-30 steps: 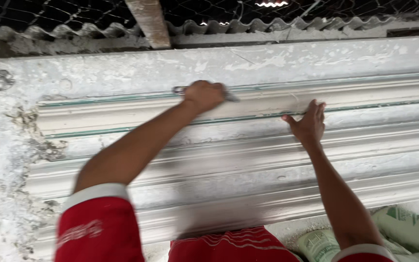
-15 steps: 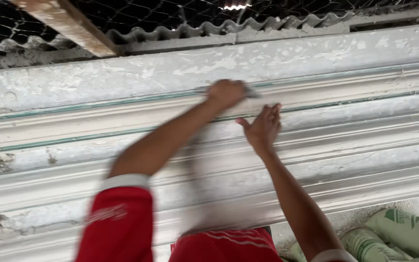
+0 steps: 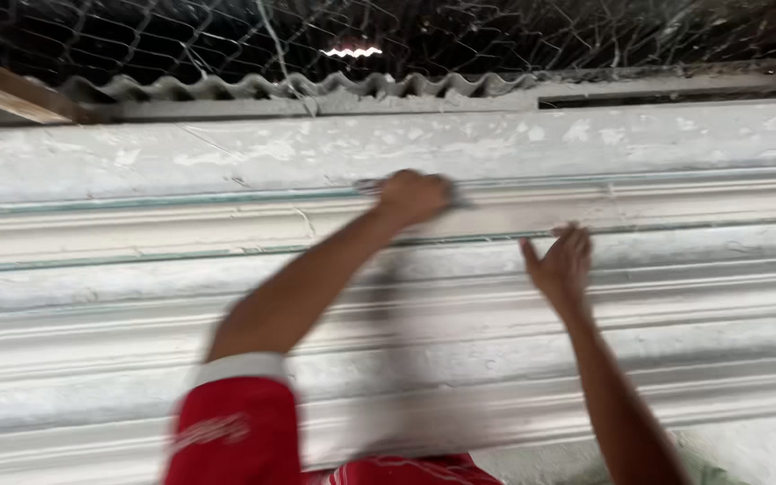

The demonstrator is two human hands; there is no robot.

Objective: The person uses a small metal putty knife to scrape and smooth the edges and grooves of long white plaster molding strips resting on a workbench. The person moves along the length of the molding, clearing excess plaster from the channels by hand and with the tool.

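Observation:
My left hand (image 3: 413, 196) is closed round a thin grey metal tool (image 3: 365, 187), whose ends stick out on both sides of the fist. It presses the tool against the upper band of a long white plaster moulding (image 3: 136, 233) that runs across the wall. My right hand (image 3: 560, 265) is open with fingers spread, its palm at the moulding a little lower and to the right of the left hand. A blurred grey shape (image 3: 392, 359) hangs below the left hand; I cannot tell what it is.
Several parallel ridges of rough plaster (image 3: 92, 359) run under the hands. Above the wall sit corrugated roofing (image 3: 316, 88), wire mesh (image 3: 181, 36) and a wooden beam (image 3: 2, 90) at the upper left. A lamp (image 3: 352, 51) glows overhead.
My right hand, close beside the left half a second ago, has moved off to the right and lower. The left hand still grips the tool on the upper band. The view has shifted.

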